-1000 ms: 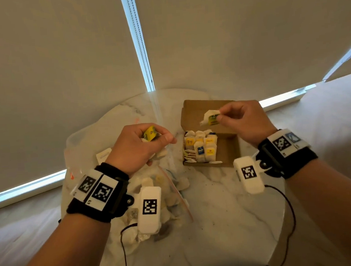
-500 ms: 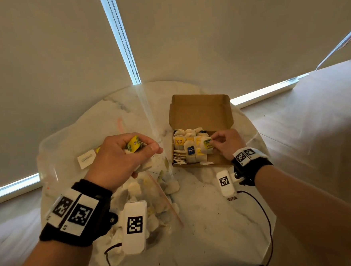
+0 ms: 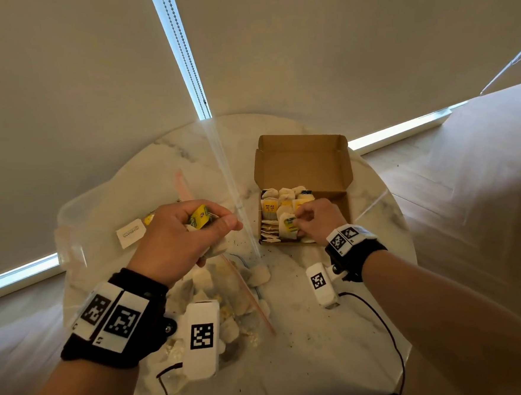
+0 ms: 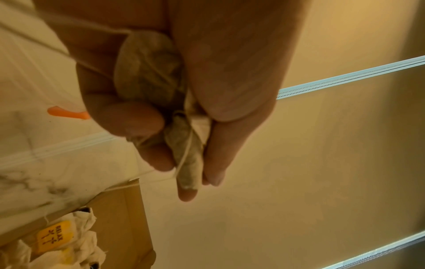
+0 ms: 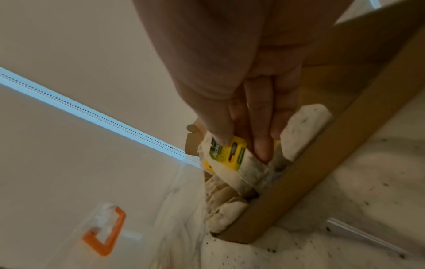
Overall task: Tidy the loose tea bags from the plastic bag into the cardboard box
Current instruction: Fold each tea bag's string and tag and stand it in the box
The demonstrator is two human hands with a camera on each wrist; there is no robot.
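Right hand (image 3: 316,221): pinched a tea bag (image 5: 230,160) into the cardboard box (image 3: 303,163); a crammed row risked tearing paper
Left hand (image 3: 181,233): clutched spare tea bags (image 4: 147,76); strings might snag

A round white marble table (image 3: 310,348) stood on a pale wooden floor (image 3: 412,180) before drawn beige roller blinds (image 3: 335,53), with a bead chain (image 3: 183,54) hanging behind the table and daylight glowing under the blinds' hems.

Dim warm room, daylight leaking through blind gaps (image 3: 181,54); wide-angle edges bend, and both wrist views are soft.
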